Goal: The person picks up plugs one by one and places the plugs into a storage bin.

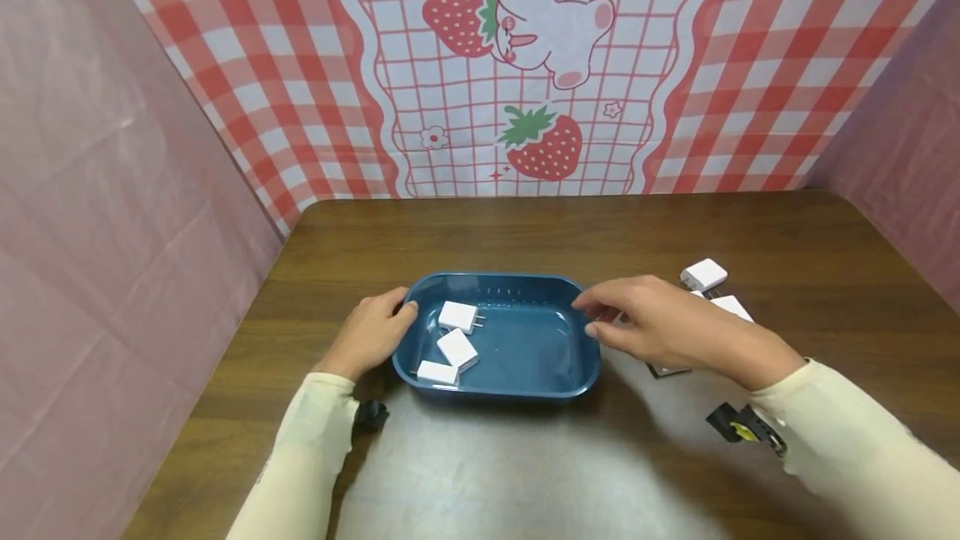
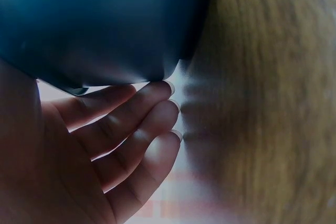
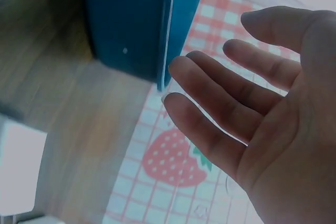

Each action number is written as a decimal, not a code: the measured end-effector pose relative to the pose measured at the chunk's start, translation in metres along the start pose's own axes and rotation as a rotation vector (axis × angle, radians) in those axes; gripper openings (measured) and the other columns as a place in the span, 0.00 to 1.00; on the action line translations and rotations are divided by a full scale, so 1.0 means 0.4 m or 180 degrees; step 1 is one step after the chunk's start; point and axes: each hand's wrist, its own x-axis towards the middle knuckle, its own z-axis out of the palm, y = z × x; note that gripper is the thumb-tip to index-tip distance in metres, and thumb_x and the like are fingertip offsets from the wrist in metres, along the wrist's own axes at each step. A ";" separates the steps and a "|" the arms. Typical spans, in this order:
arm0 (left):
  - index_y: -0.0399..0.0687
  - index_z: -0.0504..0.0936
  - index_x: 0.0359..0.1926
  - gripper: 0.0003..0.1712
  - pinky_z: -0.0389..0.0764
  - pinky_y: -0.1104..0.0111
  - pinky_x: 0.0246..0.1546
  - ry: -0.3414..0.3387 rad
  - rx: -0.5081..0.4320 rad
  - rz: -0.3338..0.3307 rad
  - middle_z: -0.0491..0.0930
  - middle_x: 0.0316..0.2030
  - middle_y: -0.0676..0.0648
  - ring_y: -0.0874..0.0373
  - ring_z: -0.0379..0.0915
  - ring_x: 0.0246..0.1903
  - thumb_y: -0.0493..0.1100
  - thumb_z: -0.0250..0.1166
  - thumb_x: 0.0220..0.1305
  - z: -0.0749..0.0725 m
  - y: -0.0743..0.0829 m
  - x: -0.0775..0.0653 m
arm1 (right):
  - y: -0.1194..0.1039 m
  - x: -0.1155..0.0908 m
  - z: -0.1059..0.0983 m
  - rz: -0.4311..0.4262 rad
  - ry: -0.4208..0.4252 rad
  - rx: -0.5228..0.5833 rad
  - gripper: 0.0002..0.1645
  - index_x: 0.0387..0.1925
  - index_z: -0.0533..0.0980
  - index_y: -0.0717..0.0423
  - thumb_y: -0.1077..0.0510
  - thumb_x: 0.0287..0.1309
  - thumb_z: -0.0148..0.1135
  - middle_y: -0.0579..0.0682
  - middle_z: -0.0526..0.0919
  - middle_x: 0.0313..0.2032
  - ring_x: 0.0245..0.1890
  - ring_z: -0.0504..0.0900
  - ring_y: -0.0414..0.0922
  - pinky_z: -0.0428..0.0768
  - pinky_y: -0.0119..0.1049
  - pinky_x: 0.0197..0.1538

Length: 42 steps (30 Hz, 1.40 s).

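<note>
Sleeves (image 1: 847, 432) of pale yellow come in from the lower edge. Left of centre, the left hand (image 1: 369, 333) grips one end of a blue tray (image 1: 517, 361), thumb over its rim. The tray sits mid-frame on the wooden counter (image 1: 585, 236), three white chargers (image 1: 457, 348) in its left part. At its right end the right hand (image 1: 663, 323) hovers loose, holding nothing. Beyond, right of centre, I see more chargers (image 1: 705, 274); strawberry-printed cloth (image 1: 465, 140) fills the top.
</note>
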 end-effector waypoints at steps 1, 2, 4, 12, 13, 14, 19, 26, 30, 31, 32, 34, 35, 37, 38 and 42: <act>0.50 0.81 0.52 0.18 0.75 0.52 0.48 0.0001 0.0004 0.0001 0.82 0.43 0.47 0.51 0.75 0.40 0.53 0.51 0.75 0.000 0.000 0.000 | 0.005 -0.007 -0.002 0.0010 0.0027 0.0003 0.19 0.56 0.79 0.56 0.55 0.66 0.64 0.44 0.84 0.45 0.43 0.81 0.37 0.82 0.41 0.44; 0.50 0.81 0.52 0.18 0.75 0.52 0.48 0.0006 0.0012 0.0004 0.82 0.44 0.48 0.51 0.75 0.40 0.53 0.51 0.75 0.000 0.000 0.000 | 0.011 -0.013 -0.003 0.0023 0.0044 -0.0006 0.19 0.56 0.79 0.56 0.55 0.66 0.64 0.44 0.84 0.45 0.43 0.81 0.37 0.82 0.41 0.44; 0.50 0.81 0.51 0.18 0.75 0.52 0.47 0.0023 0.0018 0.0021 0.82 0.43 0.47 0.51 0.75 0.40 0.53 0.51 0.75 -0.001 -0.001 -0.001 | 0.022 -0.026 -0.005 0.0048 0.0085 -0.0033 0.19 0.56 0.79 0.57 0.55 0.66 0.65 0.44 0.85 0.45 0.43 0.81 0.37 0.82 0.42 0.44; 0.52 0.81 0.46 0.15 0.75 0.54 0.43 0.0087 0.0016 0.0109 0.81 0.38 0.48 0.51 0.75 0.36 0.52 0.52 0.74 0.000 0.000 -0.002 | 0.081 -0.086 0.005 0.0054 0.0315 -0.0207 0.17 0.52 0.81 0.57 0.57 0.64 0.66 0.42 0.85 0.41 0.40 0.82 0.36 0.82 0.41 0.42; 0.52 0.81 0.46 0.15 0.75 0.54 0.43 0.0082 0.0012 0.0109 0.81 0.38 0.49 0.51 0.75 0.37 0.52 0.52 0.74 0.000 0.001 -0.001 | 0.090 -0.095 0.006 0.0037 0.0353 -0.0238 0.16 0.52 0.81 0.57 0.57 0.63 0.66 0.42 0.85 0.41 0.40 0.82 0.36 0.82 0.41 0.42; 0.52 0.81 0.47 0.15 0.75 0.54 0.44 0.0080 0.0004 0.0106 0.81 0.38 0.49 0.51 0.75 0.37 0.52 0.52 0.74 0.000 0.001 -0.001 | 0.098 -0.104 0.009 0.0031 0.0398 -0.0276 0.16 0.52 0.81 0.57 0.57 0.63 0.67 0.42 0.85 0.41 0.40 0.82 0.36 0.82 0.41 0.42; 0.52 0.81 0.48 0.16 0.75 0.54 0.45 0.0075 -0.0010 0.0105 0.81 0.39 0.48 0.51 0.75 0.38 0.52 0.51 0.74 -0.001 0.003 0.001 | 0.131 -0.139 0.019 -0.0012 0.0636 -0.0356 0.14 0.49 0.82 0.55 0.61 0.60 0.68 0.39 0.85 0.38 0.37 0.81 0.32 0.82 0.39 0.40; 0.50 0.81 0.49 0.16 0.75 0.53 0.45 0.0058 0.0024 0.0082 0.82 0.39 0.48 0.51 0.75 0.38 0.52 0.52 0.75 0.001 0.002 -0.002 | 0.167 -0.182 0.027 0.0069 0.0809 -0.0384 0.16 0.48 0.82 0.55 0.62 0.57 0.71 0.37 0.85 0.37 0.36 0.79 0.30 0.82 0.37 0.37; 0.50 0.81 0.49 0.17 0.75 0.53 0.45 0.0055 0.0003 0.0072 0.82 0.40 0.47 0.51 0.75 0.38 0.52 0.52 0.75 0.005 0.001 -0.003 | 0.186 -0.208 0.029 0.0153 0.0877 -0.0514 0.16 0.47 0.83 0.55 0.62 0.55 0.73 0.36 0.84 0.36 0.35 0.79 0.31 0.81 0.38 0.36; 0.50 0.81 0.49 0.16 0.75 0.53 0.45 0.0064 -0.0001 0.0070 0.82 0.39 0.47 0.51 0.75 0.38 0.52 0.52 0.75 0.006 0.001 -0.002 | 0.189 -0.214 0.030 0.0169 0.0881 -0.0581 0.16 0.47 0.83 0.55 0.62 0.55 0.72 0.36 0.84 0.35 0.35 0.79 0.32 0.81 0.39 0.36; 0.49 0.81 0.49 0.16 0.75 0.53 0.44 0.0072 -0.0003 0.0066 0.81 0.39 0.47 0.50 0.75 0.38 0.52 0.52 0.75 0.006 0.001 -0.002 | 0.194 -0.221 0.030 0.0193 0.0876 -0.0650 0.16 0.47 0.83 0.54 0.61 0.55 0.73 0.35 0.83 0.35 0.35 0.79 0.33 0.80 0.40 0.37; 0.49 0.81 0.48 0.16 0.75 0.53 0.44 0.0085 0.0013 0.0063 0.81 0.39 0.47 0.50 0.75 0.37 0.52 0.52 0.75 0.006 0.001 -0.001 | 0.198 -0.237 0.032 0.0250 0.0907 -0.0839 0.16 0.47 0.82 0.52 0.60 0.54 0.72 0.36 0.83 0.35 0.35 0.81 0.35 0.80 0.43 0.37; 0.49 0.81 0.49 0.16 0.75 0.53 0.44 0.0084 0.0027 0.0061 0.82 0.39 0.47 0.50 0.75 0.38 0.52 0.52 0.75 0.006 0.002 -0.001 | 0.201 -0.247 0.034 0.0269 0.0941 -0.0942 0.17 0.47 0.82 0.51 0.60 0.53 0.73 0.37 0.83 0.36 0.36 0.81 0.37 0.80 0.44 0.37; 0.49 0.81 0.50 0.17 0.76 0.52 0.46 0.0076 0.0047 0.0059 0.82 0.40 0.47 0.50 0.75 0.38 0.52 0.52 0.75 0.006 0.003 0.000 | 0.206 -0.266 0.038 0.0313 0.0976 -0.1079 0.16 0.46 0.82 0.50 0.60 0.53 0.72 0.40 0.84 0.37 0.35 0.82 0.40 0.79 0.47 0.35; 0.49 0.81 0.51 0.18 0.76 0.52 0.47 0.0070 0.0061 0.0057 0.82 0.42 0.47 0.50 0.75 0.39 0.52 0.52 0.75 0.006 0.003 0.000 | 0.209 -0.276 0.042 0.0308 0.1021 -0.1141 0.16 0.45 0.83 0.49 0.60 0.53 0.72 0.41 0.84 0.37 0.34 0.82 0.41 0.79 0.48 0.34; 0.48 0.81 0.53 0.19 0.76 0.50 0.48 0.0057 0.0086 0.0028 0.83 0.44 0.46 0.50 0.76 0.40 0.52 0.52 0.75 0.005 0.005 -0.002 | 0.227 -0.311 0.058 0.0120 0.1234 -0.1359 0.11 0.41 0.83 0.50 0.58 0.54 0.70 0.44 0.83 0.37 0.29 0.81 0.41 0.77 0.46 0.27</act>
